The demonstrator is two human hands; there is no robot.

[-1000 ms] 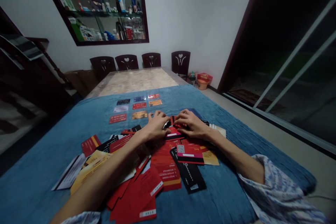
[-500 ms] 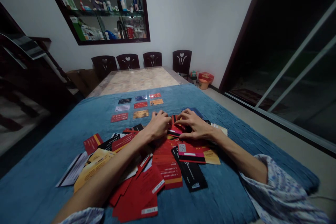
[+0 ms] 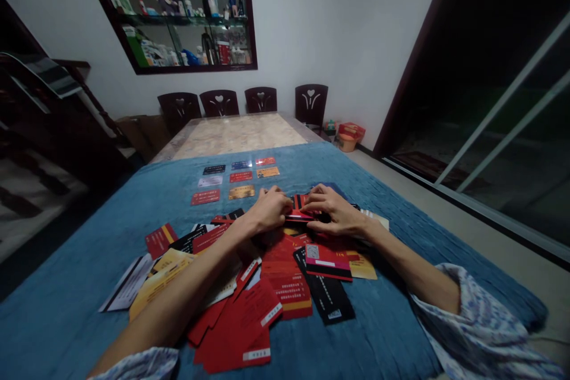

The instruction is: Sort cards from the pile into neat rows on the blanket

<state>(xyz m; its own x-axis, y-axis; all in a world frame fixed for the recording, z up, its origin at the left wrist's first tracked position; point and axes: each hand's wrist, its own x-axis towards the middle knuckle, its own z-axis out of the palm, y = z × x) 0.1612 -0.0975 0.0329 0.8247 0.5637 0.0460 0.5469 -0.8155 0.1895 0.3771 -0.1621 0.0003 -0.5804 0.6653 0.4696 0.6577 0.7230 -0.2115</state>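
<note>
A red card with a dark stripe (image 3: 297,215) is held between my two hands over the pile. My left hand (image 3: 269,211) has curled fingers closed at the card's left end. From the right, the fingers of my right hand (image 3: 332,214) grip the same card, thumb below and fingertips above. Under and in front of them lie overlapping red cards (image 3: 249,314), a black card (image 3: 327,291) and a red card with a QR code (image 3: 329,262). Yellow cards (image 3: 162,282) show beside my left forearm, which hides part of the pile.
Beyond my hands, small cards such as a gold one (image 3: 241,191) lie in rows on the blue cloth (image 3: 169,181). A white striped card (image 3: 127,282) sits at the pile's left edge. Several dark chairs (image 3: 311,104) stand around the table's far end.
The card between my hands has tilted and now shows less of its face. My hands stay nearly in place, and the view has shifted slightly.
</note>
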